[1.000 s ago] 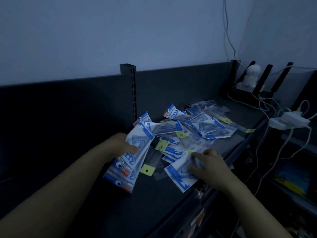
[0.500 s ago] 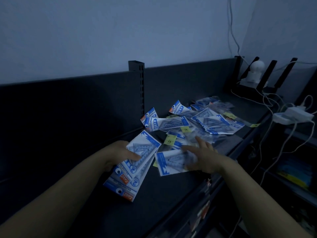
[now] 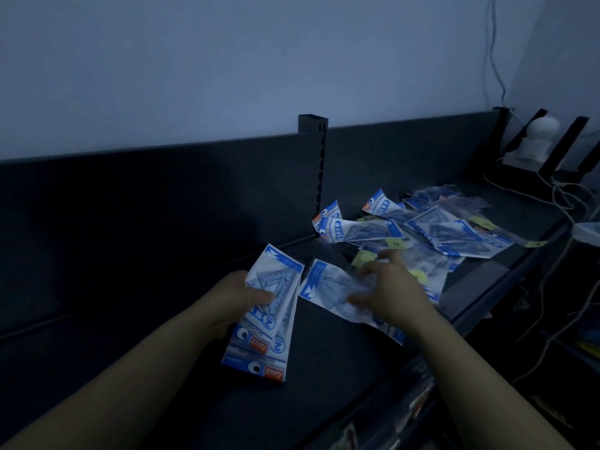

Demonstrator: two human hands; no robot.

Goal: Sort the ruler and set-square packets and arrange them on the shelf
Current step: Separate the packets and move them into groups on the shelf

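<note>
My left hand (image 3: 238,295) grips a small stack of blue-and-white set-square packets (image 3: 268,323), thumb across the top one, held just above the dark shelf (image 3: 201,394). My right hand (image 3: 388,292) holds another blue-and-white packet (image 3: 328,284) lifted off the shelf, its near edge close beside the stack. Behind and to the right lies a loose pile of several more packets (image 3: 435,228), some with yellow-green tags. The picture is dim and the right hand is blurred.
A dark back panel with a slotted upright post (image 3: 319,164) runs behind the shelf. At the far right stand a white device (image 3: 537,138), black brackets and trailing white cables (image 3: 565,203). The shelf's front edge drops away at lower right.
My right hand has lifted a packet off the pile and carried it left toward the stack in my left hand. The left hand has kept its hold; the view shifted slightly.
</note>
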